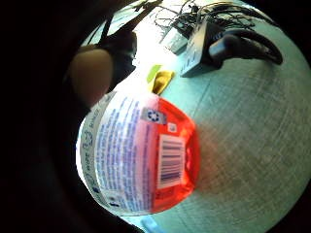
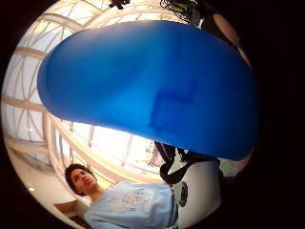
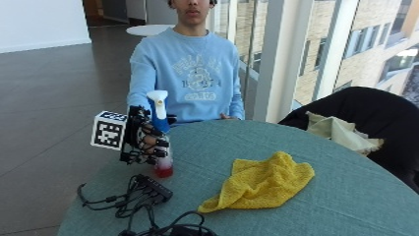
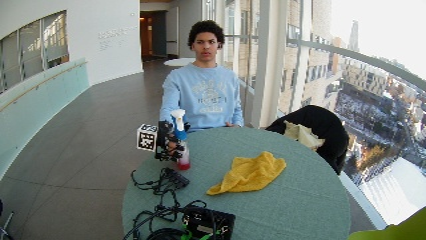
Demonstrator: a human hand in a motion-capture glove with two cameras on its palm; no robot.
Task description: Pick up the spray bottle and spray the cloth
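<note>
Your gloved right hand (image 3: 145, 140) wraps its grip around the middle of the spray bottle (image 3: 159, 132), fingers curled about the body just below the blue and white trigger head. The bottle stands upright with its red base at or barely above the round green counter (image 3: 340, 187); you cannot tell from the outside view whether it has left the surface. The nozzle seems to face the yellow cloth (image 3: 262, 183), which would suit the spraying that is not yet done. That cloth lies crumpled and flat on the counter, well apart from the bottle, toward the counter's middle. On the side of the bottle away from you, a black cable bundle (image 3: 134, 194) sprawls near the counter's edge, clear of the line between bottle and cloth. From your palm, the bottle's label and red liquid (image 1: 170, 155) fill much of the little finger side view, and the blue trigger head (image 2: 152, 90) fills the thumb side view, both very close. Your bare hand (image 3: 227, 117) rests at the counter's edge, beyond the bottle, near your body.
</note>
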